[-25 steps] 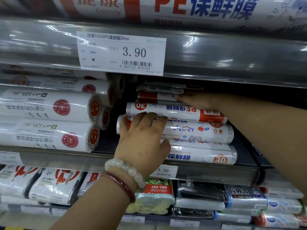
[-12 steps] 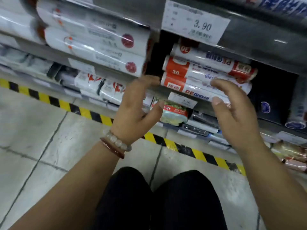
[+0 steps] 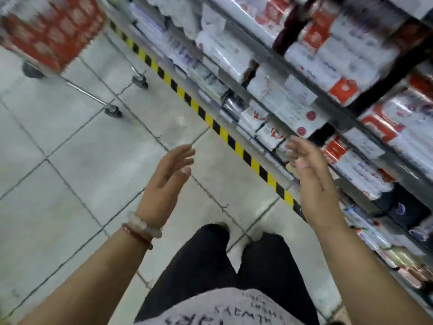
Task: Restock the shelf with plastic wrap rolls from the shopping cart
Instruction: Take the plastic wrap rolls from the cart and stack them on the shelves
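Observation:
Both hands hang empty over the floor, away from the shelf. My left hand (image 3: 166, 181), with bead bracelets at the wrist, has its fingers straight and holds nothing. My right hand (image 3: 309, 177) is relaxed, fingers loosely bent, also empty. The shelf (image 3: 365, 127) runs along the right, blurred, stacked with white and red plastic wrap rolls (image 3: 351, 165). The shopping cart (image 3: 51, 31) stands at the top left, holding red and white packs, with its wheels (image 3: 113, 111) on the tiles.
A yellow and black striped line (image 3: 234, 143) marks the floor along the shelf's foot. Grey tiled floor (image 3: 70, 172) lies between me and the cart. My legs in dark trousers (image 3: 222, 266) are below. The picture is motion-blurred.
Both hands left the rolls on the shelf and came back empty. The view swung left and down, away from the shelf; the cart has come into sight.

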